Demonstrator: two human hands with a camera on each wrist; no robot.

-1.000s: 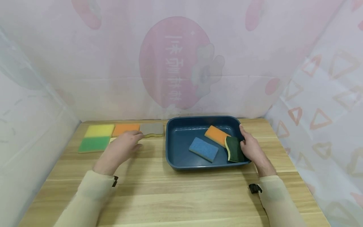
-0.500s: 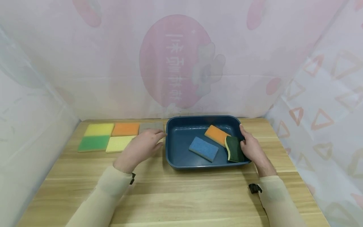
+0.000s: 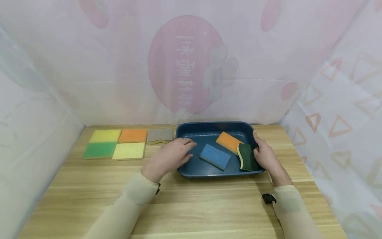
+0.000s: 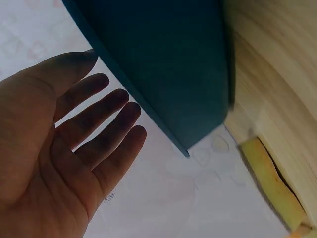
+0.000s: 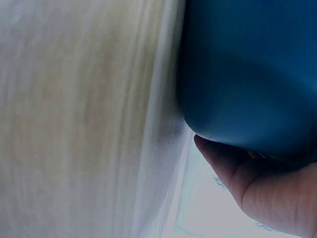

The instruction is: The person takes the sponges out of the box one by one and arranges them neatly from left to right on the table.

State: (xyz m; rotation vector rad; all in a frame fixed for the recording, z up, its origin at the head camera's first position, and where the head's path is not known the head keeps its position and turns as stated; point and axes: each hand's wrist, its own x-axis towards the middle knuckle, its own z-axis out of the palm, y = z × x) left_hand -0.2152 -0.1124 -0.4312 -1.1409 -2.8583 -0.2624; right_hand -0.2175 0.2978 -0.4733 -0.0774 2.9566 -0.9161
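Note:
A dark blue rectangular basin [image 3: 206, 175] stands on the table. In it lie a blue sponge [image 3: 215, 156], an orange sponge [image 3: 229, 142] and a dark green sponge [image 3: 247, 157] with a wavy edge. My left hand [image 3: 170, 155] hovers over the basin's left end, its fingers spread and holding nothing. In the left wrist view those fingers appear beside the basin's rim [image 4: 143, 101]. My right hand [image 3: 267, 158] grips the basin's right wall; the right wrist view shows a digit against the outer side [image 5: 237, 114], while its other fingers are mostly hidden.
Left of the basin, sponges lie in two rows: yellow [image 3: 105, 136], orange [image 3: 133, 135] and grey [image 3: 159, 134] behind, green [image 3: 99, 150] and pale yellow [image 3: 129, 151] in front. Patterned cloth walls [image 3: 119, 66] enclose the wooden table [image 3: 215, 209].
My left hand has moved right, from above the row of sponges to over the basin's left end, uncovering the pale yellow and grey sponges. The right hand stays on the basin.

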